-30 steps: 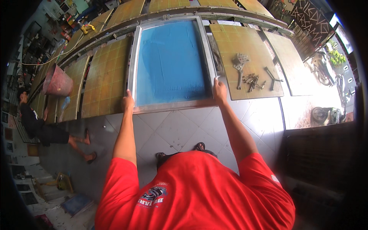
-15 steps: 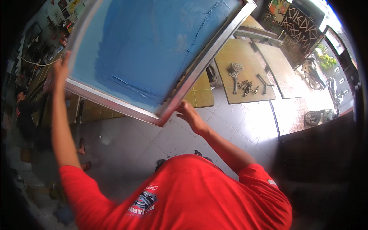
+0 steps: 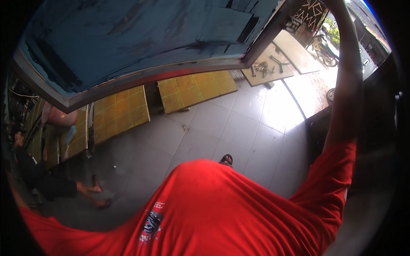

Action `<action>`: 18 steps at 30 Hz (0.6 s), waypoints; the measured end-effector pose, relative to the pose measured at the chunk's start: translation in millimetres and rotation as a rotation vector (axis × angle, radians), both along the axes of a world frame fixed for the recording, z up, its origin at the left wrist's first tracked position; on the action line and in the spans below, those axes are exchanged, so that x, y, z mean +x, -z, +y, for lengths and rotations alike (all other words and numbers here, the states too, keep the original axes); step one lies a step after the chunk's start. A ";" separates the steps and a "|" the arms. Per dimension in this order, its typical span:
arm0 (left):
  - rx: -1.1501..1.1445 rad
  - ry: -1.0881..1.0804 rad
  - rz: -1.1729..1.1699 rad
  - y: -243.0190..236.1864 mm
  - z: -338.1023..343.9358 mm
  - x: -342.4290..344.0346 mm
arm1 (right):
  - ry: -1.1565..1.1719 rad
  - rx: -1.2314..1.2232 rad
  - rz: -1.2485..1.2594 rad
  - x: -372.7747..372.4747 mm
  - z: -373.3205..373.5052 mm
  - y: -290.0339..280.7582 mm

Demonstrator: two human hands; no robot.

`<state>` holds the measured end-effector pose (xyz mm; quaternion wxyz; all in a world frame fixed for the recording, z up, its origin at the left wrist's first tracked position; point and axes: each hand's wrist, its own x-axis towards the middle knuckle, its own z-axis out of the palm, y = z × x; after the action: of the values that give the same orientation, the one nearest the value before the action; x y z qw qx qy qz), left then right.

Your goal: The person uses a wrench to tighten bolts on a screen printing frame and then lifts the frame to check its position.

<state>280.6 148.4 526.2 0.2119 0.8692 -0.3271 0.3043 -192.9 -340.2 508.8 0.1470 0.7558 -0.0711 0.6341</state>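
Note:
A large screen-printing frame (image 3: 160, 73) with a metal border and blue, dark-smeared mesh fills the upper left of the head view. It is raised and tilted, its lower edge running from the left toward the upper right. My right forearm (image 3: 348, 81) stretches up along the right side to the top edge, where the hand is cut off. Only a strip of my left arm (image 3: 17, 198) shows at the left rim, and that hand lies outside the picture. Whether either hand touches the frame cannot be seen.
Yellow gridded boards (image 3: 196, 89) line the tiled floor (image 3: 205, 132) beyond me. Metal clamp parts and bolts (image 3: 265, 68) lie on a pale board at the right. A person in dark clothes (image 3: 42, 179) sits at the left with legs stretched out. A motorcycle (image 3: 326, 51) stands outside.
The frame has swung up and to the left, its face now darker. My right hand has left its lower corner and risen out of view. My left hand has also gone out of view.

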 end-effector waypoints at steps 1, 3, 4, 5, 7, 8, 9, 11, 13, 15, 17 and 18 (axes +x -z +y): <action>0.009 0.001 -0.004 2.2 2.2 1.4 | -0.097 -0.021 0.047 0.6 -6.6 7.3; 0.019 -0.010 -0.015 3.6 15.5 -0.7 | -0.351 0.126 0.230 3.4 4.2 19.5; 0.028 -0.015 -0.019 5.0 19.7 -1.1 | -0.380 0.306 0.277 1.8 9.0 29.0; 0.036 -0.023 -0.025 6.6 22.9 -1.0 | -0.408 0.485 0.323 -1.6 14.1 41.2; 0.044 -0.027 -0.032 10.1 27.4 -1.9 | -0.086 0.909 0.430 -3.5 30.9 53.1; 0.040 -0.020 -0.034 9.0 25.1 -1.4 | -0.132 0.886 0.394 -10.8 29.8 64.2; 0.034 0.000 -0.033 11.7 20.1 -2.5 | -0.171 0.860 0.356 -22.5 20.0 84.5; 0.027 -0.008 -0.029 15.9 28.1 -4.9 | -0.245 0.757 0.268 -15.1 31.6 122.7; -0.002 0.030 -0.012 25.5 22.8 -4.7 | -0.084 0.642 0.215 -22.7 49.2 147.5; -0.032 0.051 0.008 38.8 26.5 -5.3 | -0.081 0.727 0.187 -19.6 42.4 188.2; -0.112 0.068 0.054 65.0 38.4 -2.0 | -0.265 1.020 0.193 -8.9 22.0 236.9; -0.173 0.092 0.084 87.9 45.9 -0.4 | -0.308 1.204 0.225 -4.8 18.6 254.4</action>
<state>280.3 194.3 438.3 0.3134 0.8438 -0.3300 0.2844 -197.7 -321.6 254.4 -0.3905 0.7696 -0.2903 0.4135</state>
